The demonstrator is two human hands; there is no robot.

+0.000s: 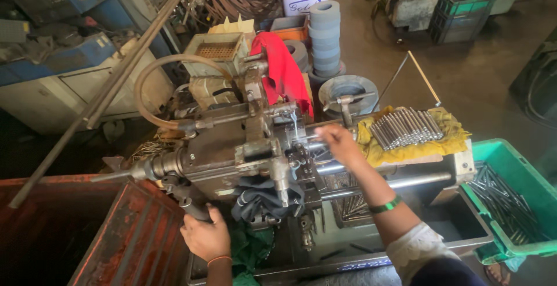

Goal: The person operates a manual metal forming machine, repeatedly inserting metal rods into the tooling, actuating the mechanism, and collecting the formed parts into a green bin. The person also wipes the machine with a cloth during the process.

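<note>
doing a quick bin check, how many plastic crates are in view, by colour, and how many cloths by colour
Bright green plastic crate holding metal rods, at right: 1
Dark green plastic crate on the floor, top right: 1
Orange plastic crate behind the machine: 1
Yellow cloth under the bundle of rods: 1
Red cloth draped over the machine: 1
Total: 5

Machine (232, 146): grey-brown metal, oily dark patches. Cloth (285, 71) draped over it: bright red. Rag (406, 144) under the silver rods (406, 128): mustard yellow. Crate (516, 175): green, holding dark rods (502, 202). Bin (116, 234): rust red, ribbed. Bangle (386, 206): green. Sleeve (415, 248): white, lacy pattern. Stacked wheels (325, 36): blue-grey.
</note>
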